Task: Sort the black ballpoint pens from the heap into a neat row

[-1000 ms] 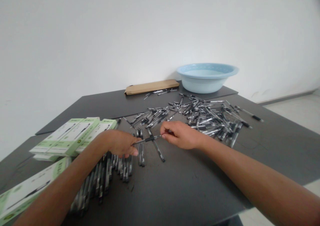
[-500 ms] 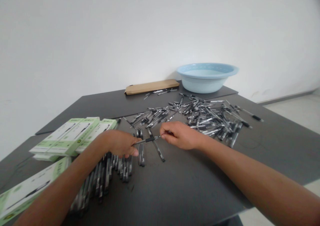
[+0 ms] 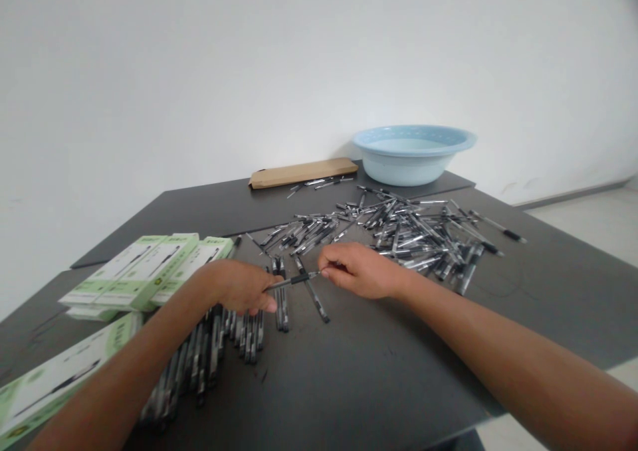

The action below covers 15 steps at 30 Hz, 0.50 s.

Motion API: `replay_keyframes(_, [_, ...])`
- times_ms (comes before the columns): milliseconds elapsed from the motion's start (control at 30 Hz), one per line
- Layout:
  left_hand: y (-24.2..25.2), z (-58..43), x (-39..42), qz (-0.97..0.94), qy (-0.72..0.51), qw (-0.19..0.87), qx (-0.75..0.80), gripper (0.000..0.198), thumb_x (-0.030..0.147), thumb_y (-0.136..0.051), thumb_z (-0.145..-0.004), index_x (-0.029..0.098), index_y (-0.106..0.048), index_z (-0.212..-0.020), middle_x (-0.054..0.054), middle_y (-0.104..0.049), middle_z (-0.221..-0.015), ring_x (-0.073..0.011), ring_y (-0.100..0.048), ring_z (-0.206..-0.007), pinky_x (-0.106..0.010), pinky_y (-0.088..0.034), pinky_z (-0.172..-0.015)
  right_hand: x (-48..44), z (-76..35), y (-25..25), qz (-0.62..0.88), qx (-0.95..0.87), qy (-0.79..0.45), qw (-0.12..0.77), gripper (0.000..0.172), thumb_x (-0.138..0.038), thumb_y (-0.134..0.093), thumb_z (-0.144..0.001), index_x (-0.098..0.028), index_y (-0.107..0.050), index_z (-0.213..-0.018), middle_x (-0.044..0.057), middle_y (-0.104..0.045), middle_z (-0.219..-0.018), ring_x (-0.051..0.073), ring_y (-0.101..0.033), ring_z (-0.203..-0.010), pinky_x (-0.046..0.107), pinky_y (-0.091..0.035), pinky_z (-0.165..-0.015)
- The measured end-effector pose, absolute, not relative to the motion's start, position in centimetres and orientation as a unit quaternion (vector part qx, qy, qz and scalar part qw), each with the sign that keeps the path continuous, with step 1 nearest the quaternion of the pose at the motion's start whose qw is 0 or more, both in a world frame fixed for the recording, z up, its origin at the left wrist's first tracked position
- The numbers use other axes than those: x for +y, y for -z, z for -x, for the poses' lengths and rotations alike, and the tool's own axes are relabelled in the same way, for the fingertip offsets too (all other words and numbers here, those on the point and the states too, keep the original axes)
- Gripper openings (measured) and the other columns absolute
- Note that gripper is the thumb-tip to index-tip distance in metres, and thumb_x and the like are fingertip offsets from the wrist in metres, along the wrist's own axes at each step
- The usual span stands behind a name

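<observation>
My left hand (image 3: 244, 286) is closed around the rear of a gel pen (image 3: 300, 278) with a black grip, its tip pointing right. At that tip, the thumb and forefinger of my right hand (image 3: 359, 271) are pinched together; whatever small part lies between them is hidden. Under the held pen, one loose pen (image 3: 316, 299) lies slantwise on the dark table (image 3: 339, 378). A pair of pens (image 3: 282, 308) rests side by side just right of my left fingers. Rows of pens (image 3: 199, 358) are laid out below my left hand and forearm, partly covered by them.
A tangled heap of pens (image 3: 423, 232) spreads beyond my right hand. White and green pen boxes (image 3: 144, 271) are stacked at the left, with another box (image 3: 64, 378) nearer. At the back stand a light blue basin (image 3: 409, 165) and a flat cardboard piece (image 3: 304, 172) by the wall.
</observation>
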<state>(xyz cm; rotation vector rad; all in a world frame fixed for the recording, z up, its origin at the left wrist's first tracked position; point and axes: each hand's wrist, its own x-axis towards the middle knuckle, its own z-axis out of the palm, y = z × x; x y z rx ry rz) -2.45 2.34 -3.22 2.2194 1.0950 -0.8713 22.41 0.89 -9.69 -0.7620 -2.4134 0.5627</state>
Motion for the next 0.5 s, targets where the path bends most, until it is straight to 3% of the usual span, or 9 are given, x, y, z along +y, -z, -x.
replay_keyframes(267, [3.16, 2.30, 2.17, -0.819, 0.326, 0.242, 0.405, 0.036, 0.040, -0.044, -0.094, 0.015, -0.062, -0.113, -0.011, -0.076, -0.086, -0.0246, -0.068, -0.075, -0.026, -0.045, -0.059, 0.74, -22.29, 9.53, 0.277, -0.894, -0.218, 0.278, 0.007, -0.016, -0.054, -0.091, -0.018, -0.055, -0.084, 0.000, -0.057, -0.077, 0.013, -0.051, -0.070, 0.024, -0.036, -0.066])
replay_keyframes(500, [3.30, 2.18, 2.25, -0.820, 0.342, 0.218, 0.404, 0.038, 0.035, -0.045, -0.093, 0.015, -0.061, -0.121, -0.011, -0.077, -0.087, -0.0246, -0.069, -0.075, -0.027, -0.043, -0.057, 0.61, -22.20, 9.53, 0.285, -0.893, -0.221, 0.269, 0.008, -0.016, -0.054, -0.090, -0.018, -0.056, -0.083, 0.000, -0.058, -0.075, 0.013, -0.051, -0.069, 0.023, -0.034, -0.064])
